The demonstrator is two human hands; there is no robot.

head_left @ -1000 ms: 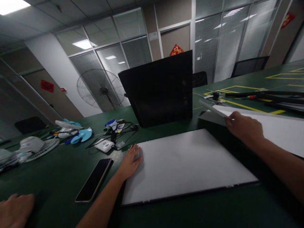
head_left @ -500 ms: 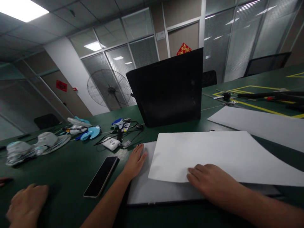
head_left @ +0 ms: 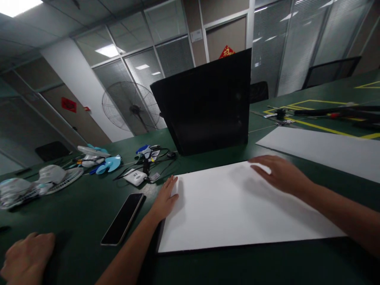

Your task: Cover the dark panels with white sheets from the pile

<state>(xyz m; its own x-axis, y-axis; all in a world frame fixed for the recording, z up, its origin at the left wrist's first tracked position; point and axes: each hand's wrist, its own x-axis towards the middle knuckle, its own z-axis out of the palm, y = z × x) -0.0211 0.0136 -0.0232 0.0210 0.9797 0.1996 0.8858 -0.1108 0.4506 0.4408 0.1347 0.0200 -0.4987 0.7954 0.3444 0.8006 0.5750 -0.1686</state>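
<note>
A large white sheet [head_left: 208, 213] lies flat in front of me over a dark-edged base that shows as a thin rim below it. My left hand [head_left: 165, 199] rests at the sheet's left edge, fingers stretched out along its upper left corner. Over the far edge is my right hand [head_left: 277, 171], its thumb and fingers apart, casting a shadow on the white surface. Whether its fingertips touch the sheet I cannot tell. A phone [head_left: 123, 219] with a dark screen lies left of my left forearm.
A black upright panel [head_left: 208, 107] stands behind the sheet. Another white sheet [head_left: 320, 150] lies at right. Cables and a white box [head_left: 135, 177], light-blue items [head_left: 109, 164] and white bundles [head_left: 52, 174] are at left. Another person's hand [head_left: 28, 253] rests at lower left.
The white sheet, raised and shifted right before, now lies flat over the base. My right hand has moved from its near edge up to the far edge. My left hand stays at the left edge.
</note>
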